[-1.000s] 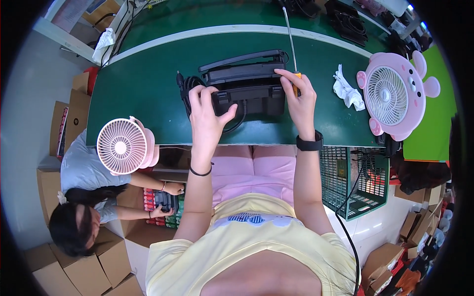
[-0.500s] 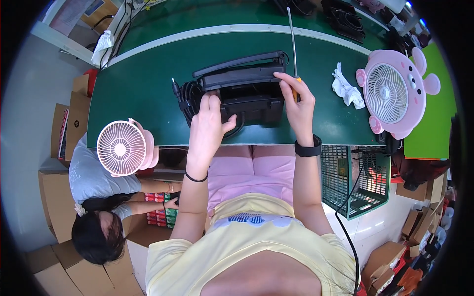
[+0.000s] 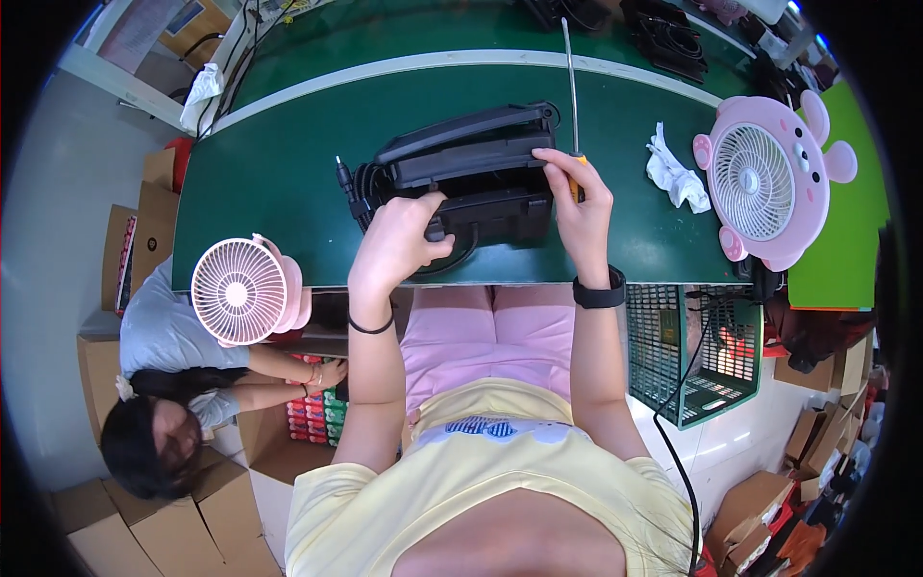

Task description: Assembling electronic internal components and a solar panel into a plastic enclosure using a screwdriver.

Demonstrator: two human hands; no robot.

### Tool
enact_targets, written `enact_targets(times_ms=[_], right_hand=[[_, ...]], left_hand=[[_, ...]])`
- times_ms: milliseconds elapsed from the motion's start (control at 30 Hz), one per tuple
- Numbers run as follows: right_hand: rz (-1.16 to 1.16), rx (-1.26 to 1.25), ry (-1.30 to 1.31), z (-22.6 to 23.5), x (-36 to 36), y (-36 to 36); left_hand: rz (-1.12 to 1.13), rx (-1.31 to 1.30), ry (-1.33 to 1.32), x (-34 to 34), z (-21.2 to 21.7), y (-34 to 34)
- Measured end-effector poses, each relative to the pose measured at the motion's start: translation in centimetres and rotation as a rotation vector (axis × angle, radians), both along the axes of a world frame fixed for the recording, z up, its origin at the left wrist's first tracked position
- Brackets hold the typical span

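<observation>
A black plastic device (image 3: 471,160) lies on the green table in front of me, with a long flap raised along its far side and an open gap facing me. At its left end is a bundle of coiled black cable (image 3: 367,188) with a plug sticking up. My left hand (image 3: 396,242) grips the near left part of the device, its fingertips partly inside the gap. My right hand (image 3: 580,192) holds a long screwdriver (image 3: 573,101) by its yellow handle, the shaft pointing away. Its forefinger and thumb touch the device's right end.
A small pink fan (image 3: 236,291) stands at the table's left edge. On the right lie a crumpled tissue (image 3: 676,173) and a pink animal-shaped fan (image 3: 755,183). A green crate (image 3: 673,356) sits below. Another person (image 3: 178,327) bends over a carton of red and green items at left.
My left hand has shifted nearer, its fingers bending more on the gap's lower edge. The raised flap's right side sits slightly differently. The other person has moved left.
</observation>
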State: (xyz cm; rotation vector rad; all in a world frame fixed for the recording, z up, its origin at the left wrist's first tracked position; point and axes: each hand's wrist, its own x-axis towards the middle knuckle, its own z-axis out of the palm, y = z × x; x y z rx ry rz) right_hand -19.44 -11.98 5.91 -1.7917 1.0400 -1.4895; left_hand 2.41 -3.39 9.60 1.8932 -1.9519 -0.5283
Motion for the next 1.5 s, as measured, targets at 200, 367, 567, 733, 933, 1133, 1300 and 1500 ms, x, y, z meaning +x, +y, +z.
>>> enact_targets(times_ms=[200, 367, 567, 733, 933, 1133, 1300, 1500], right_hand=[[0.017, 0.006, -0.001, 0.0, 0.2, -0.8], [0.013, 0.03, -0.002, 0.3, 0.5, -0.8], [0.003, -0.002, 0.022, 0.2, 0.8, -1.4], [-0.058, -0.006, 0.136, -0.3, 0.8, -1.6], [0.041, 0.113, 0.064, -1.8, 0.2, -1.1], [0.042, 0.135, -0.001, -2.3, 0.5, -0.4], [0.041, 0.147, 0.015, -2.2, 0.4, -0.4], [-0.014, 0.109, -0.002, -2.6, 0.4, 0.3]], left_hand=[[-0.059, -0.203, 0.024, -0.2, -0.7, 0.6], [0.12, -0.198, -0.205, -1.5, -0.7, 1.6], [0.162, -0.447, -0.193, -2.2, -1.1, 2.8], [0.338, -0.586, 0.215, -2.5, -4.8, 3.0], [0.333, -0.619, 0.289, -2.4, -5.8, 2.1], [0.338, -0.636, 0.534, -2.5, -6.5, 1.1], [0.409, -0.664, 0.444, -3.7, -5.4, 0.3], [0.357, -0.811, 0.596, -3.0, -7.7, -0.5]])
